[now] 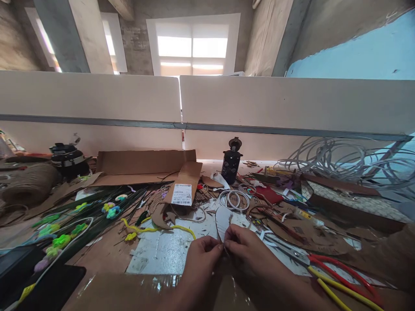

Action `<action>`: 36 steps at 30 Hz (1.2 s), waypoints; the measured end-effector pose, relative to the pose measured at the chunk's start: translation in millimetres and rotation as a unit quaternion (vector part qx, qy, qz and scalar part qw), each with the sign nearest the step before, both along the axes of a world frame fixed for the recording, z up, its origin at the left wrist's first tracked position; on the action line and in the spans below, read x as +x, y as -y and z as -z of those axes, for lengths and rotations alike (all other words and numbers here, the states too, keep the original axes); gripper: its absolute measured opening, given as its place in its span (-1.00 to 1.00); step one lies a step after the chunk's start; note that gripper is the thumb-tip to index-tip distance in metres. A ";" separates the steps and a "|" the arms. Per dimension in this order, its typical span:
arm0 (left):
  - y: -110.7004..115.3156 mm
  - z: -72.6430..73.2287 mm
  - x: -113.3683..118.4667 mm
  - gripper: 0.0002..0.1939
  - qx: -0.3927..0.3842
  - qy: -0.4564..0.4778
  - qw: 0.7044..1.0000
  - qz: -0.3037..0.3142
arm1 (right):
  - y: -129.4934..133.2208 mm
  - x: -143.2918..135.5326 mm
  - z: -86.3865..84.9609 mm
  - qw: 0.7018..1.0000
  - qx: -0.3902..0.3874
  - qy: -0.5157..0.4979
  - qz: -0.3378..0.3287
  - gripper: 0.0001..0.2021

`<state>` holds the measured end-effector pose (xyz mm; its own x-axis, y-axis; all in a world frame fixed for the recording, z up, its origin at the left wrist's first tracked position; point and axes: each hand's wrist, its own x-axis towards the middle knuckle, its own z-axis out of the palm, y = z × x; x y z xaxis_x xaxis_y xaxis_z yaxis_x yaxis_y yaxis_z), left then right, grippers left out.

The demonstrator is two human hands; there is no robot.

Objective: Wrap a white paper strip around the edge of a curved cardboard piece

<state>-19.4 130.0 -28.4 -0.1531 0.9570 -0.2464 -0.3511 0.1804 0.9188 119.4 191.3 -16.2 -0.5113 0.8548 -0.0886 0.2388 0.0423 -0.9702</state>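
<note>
The near end of the pale leaf-shaped piece (222,217) is hidden by fingers, its edge there hard to make out. White rings (238,210) lie just beyond the piece, a dark bottle (230,167) farther beyond, a cardboard crescent (158,216) to its left, scissors (311,258) to its right. The left hand (203,258) and right hand (244,247) are closed in thumb-and-finger pinches at its near end.

One dark speckled bottle (231,167); before it, two bare hands (201,257) and one pale leaf-shaped piece (222,218); right of it, one pair of red-handled metal scissors (302,258); left, one brown cardboard crescent (158,217).
</note>
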 end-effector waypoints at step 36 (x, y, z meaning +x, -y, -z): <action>7.7 -7.3 4.8 -0.75 -0.013 0.057 0.998 0.018 | 0.0 7.8 -7.8 0.999 -0.037 -0.035 -0.018 -0.93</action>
